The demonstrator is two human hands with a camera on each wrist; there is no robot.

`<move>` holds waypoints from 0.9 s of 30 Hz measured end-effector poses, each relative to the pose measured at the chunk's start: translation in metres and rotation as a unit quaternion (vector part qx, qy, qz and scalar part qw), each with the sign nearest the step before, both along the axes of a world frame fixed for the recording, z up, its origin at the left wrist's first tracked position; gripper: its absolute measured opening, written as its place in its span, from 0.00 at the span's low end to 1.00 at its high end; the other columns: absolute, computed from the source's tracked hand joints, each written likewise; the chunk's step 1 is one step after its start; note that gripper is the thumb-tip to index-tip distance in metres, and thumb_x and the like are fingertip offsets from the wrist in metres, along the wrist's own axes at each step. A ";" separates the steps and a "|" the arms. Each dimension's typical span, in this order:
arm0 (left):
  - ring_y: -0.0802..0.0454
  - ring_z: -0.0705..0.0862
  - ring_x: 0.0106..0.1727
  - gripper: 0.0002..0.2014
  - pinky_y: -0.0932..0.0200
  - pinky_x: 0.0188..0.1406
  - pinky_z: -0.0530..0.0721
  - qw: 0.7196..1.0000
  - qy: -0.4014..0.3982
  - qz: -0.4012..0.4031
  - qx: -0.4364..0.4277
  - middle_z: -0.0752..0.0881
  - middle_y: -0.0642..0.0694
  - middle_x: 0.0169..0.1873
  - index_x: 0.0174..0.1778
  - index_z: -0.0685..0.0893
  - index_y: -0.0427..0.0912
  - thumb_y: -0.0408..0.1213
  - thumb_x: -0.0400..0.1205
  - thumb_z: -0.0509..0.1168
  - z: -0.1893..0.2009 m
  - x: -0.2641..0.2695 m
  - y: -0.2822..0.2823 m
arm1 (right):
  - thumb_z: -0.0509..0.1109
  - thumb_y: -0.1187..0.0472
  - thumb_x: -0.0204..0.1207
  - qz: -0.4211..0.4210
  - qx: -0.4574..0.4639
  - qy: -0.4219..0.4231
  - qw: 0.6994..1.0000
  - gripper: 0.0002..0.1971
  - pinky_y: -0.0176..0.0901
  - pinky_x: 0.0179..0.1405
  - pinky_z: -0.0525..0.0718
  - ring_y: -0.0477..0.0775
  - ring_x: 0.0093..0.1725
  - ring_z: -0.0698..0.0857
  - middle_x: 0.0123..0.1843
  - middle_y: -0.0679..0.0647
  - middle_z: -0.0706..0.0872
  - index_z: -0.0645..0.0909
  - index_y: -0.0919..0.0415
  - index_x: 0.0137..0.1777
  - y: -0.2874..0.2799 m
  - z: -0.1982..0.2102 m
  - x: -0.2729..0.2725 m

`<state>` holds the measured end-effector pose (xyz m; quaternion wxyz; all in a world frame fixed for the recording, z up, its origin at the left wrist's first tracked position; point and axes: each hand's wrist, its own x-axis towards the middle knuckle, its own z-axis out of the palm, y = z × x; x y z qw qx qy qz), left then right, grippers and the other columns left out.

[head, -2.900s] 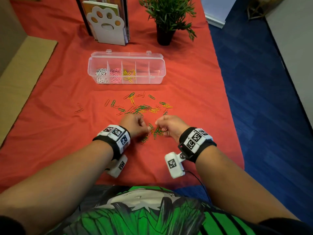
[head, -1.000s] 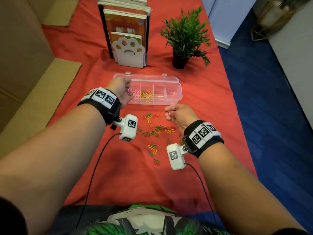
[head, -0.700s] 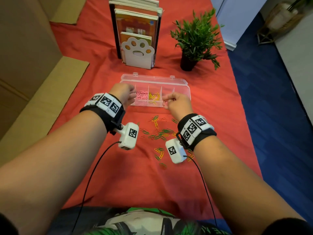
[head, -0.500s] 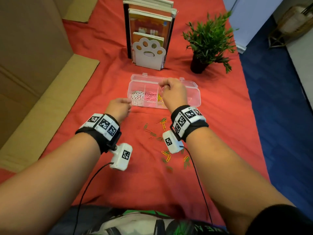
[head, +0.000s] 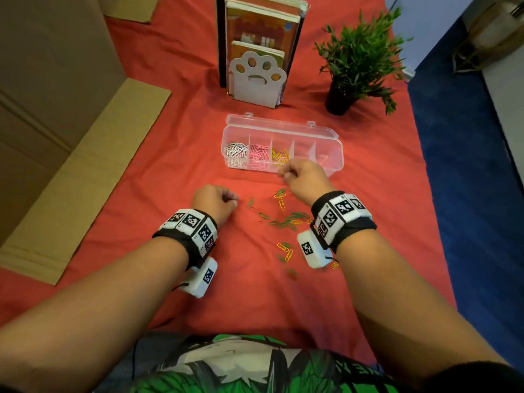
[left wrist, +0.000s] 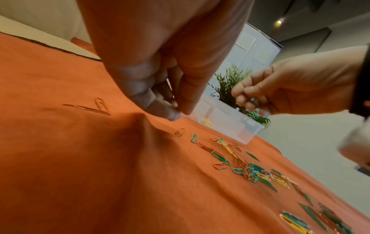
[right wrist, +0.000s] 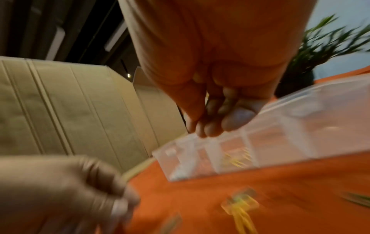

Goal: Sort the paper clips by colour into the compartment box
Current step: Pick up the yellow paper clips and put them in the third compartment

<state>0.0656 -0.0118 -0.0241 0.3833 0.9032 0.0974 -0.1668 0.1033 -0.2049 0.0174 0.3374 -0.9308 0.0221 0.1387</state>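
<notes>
Hands back from the compartment box: my right hand and left hand curled, seemingly empty, over loose paper clips.

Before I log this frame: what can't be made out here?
- Right hand: whether it holds a clip; right wrist view is motion-blurred, curled fingers hide the palm.
- Left hand: fingertips pinched together, anything between them too small to see.
- Compartment box: right-end contents unclear; the hand overlaps it in the head view.
</notes>
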 end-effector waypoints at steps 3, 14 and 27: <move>0.44 0.86 0.53 0.09 0.60 0.52 0.79 0.999 -0.014 -0.037 0.035 0.90 0.41 0.49 0.50 0.90 0.43 0.36 0.76 0.68 -0.001 0.008 -0.014 | 0.62 0.68 0.76 0.037 -0.089 0.060 0.993 0.11 0.43 0.53 0.78 0.56 0.50 0.84 0.53 0.61 0.89 0.86 0.63 0.50 -0.020 -0.017 -0.034; 0.38 0.85 0.56 0.12 0.52 0.58 0.81 0.981 -0.046 -0.124 0.143 0.89 0.36 0.51 0.52 0.89 0.39 0.38 0.75 0.69 -0.012 0.021 -0.036 | 0.61 0.70 0.74 0.015 -0.133 -0.011 0.991 0.12 0.46 0.55 0.75 0.64 0.59 0.79 0.57 0.64 0.80 0.83 0.64 0.54 -0.034 -0.052 -0.058; 0.33 0.81 0.57 0.13 0.46 0.55 0.80 0.961 -0.070 -0.170 0.209 0.81 0.33 0.54 0.52 0.84 0.37 0.40 0.78 0.64 -0.017 0.008 -0.033 | 0.59 0.75 0.69 0.148 -0.226 -0.083 0.959 0.15 0.56 0.58 0.78 0.67 0.61 0.75 0.60 0.65 0.76 0.76 0.68 0.55 -0.002 -0.063 -0.014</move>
